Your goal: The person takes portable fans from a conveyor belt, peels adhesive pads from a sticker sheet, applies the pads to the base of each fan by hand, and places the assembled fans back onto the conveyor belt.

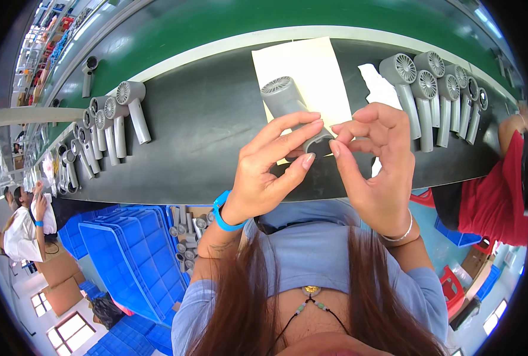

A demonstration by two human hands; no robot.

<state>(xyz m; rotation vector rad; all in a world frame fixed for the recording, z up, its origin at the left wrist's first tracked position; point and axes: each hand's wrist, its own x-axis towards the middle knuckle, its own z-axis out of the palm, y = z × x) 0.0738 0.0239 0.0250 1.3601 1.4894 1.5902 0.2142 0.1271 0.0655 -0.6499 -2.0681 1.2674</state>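
Observation:
A grey handheld fan (pixel 285 98) with a round slatted grille lies at a slant in front of me, its head over a pale yellow sheet (pixel 311 65). My left hand (pixel 261 163) is closed on the fan's handle, fingers over the top and thumb near the lower end. At that same end, my right hand (pixel 382 160) makes a pinch with thumb and forefinger. Whatever is between those fingertips, if anything, is too small to make out. The handle's middle is partly hidden behind my left fingers.
Several grey fans stand in a group (pixel 425 86) on the right of the black table, beside a crumpled white cloth (pixel 378 86). More fans (pixel 114 113) line the left. Blue crates (pixel 133 255) are below left. A person in a red garment (pixel 492 190) sits at right.

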